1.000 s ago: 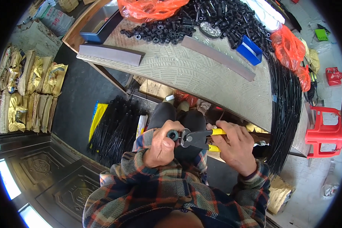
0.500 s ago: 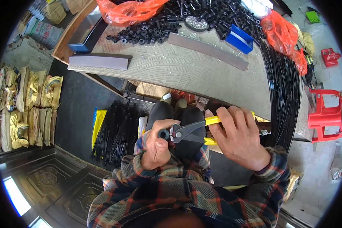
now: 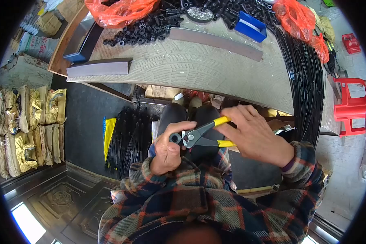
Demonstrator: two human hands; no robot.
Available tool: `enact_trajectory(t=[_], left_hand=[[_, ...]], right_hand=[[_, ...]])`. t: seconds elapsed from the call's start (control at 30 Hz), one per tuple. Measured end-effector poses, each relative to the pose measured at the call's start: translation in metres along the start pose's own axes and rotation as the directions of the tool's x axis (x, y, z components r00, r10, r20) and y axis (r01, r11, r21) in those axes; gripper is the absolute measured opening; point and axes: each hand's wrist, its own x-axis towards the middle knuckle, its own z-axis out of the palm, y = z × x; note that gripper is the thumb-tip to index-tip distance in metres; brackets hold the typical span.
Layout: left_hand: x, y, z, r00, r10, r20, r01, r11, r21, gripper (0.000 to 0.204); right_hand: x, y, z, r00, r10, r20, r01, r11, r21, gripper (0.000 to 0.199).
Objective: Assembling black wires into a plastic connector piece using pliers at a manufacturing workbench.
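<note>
Left of the pliers (image 3: 192, 136), we saw the left hand (image 3: 166, 153), fingers gripping a tube (image 3: 175, 138); at the pliers' right, the right hand (image 3: 257, 137) gripped the handles (image 3: 222, 120) (spread apart).

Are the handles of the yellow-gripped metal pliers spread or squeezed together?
Spread: the right hand holds the yellow-gripped metal pliers with a clear V-shaped gap between the handles.

The bare left grip (image 3: 165, 155) is curled, one finger extended toward one o'clock; its plaid-sleeved left forearm (image 3: 140, 177) enters from seven. The bare right grip (image 3: 258, 137), back upward, bends its fingers toward ten, its plaid-sleeved right forearm (image 3: 304, 164) at four.
</note>
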Motion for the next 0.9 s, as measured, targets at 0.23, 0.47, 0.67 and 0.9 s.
enact_trajectory(t=[0.23, 0.47, 0.67, 0.9], left_hand=[[0.004, 0.005, -0.003, 0.991, -0.054, 0.126, 0.078, 0.977, -0.196, 0.068], [-0.001, 0.010, 0.004, 0.991, -0.076, 0.110, 0.108, 0.939, -0.326, 0.064], [0.003, 0.015, 0.006, 0.981, -0.023, 0.192, 0.051, 0.988, -0.143, 0.063], [0.008, 0.018, -0.003, 0.987, 0.018, -0.158, -0.011, 0.999, 0.043, 0.073]], right_hand=[[-0.007, 0.014, -0.021, 0.886, -0.105, 0.452, -0.277, 0.661, 0.697, 0.035], [0.001, 0.008, -0.045, 0.758, -0.082, 0.647, -0.476, 0.608, 0.635, 0.029], [-0.002, 0.016, -0.046, 0.809, -0.131, 0.573, -0.269, 0.784, 0.559, 0.024], [0.015, 0.000, -0.011, 0.936, 0.066, 0.345, -0.260, 0.791, 0.554, 0.027]])
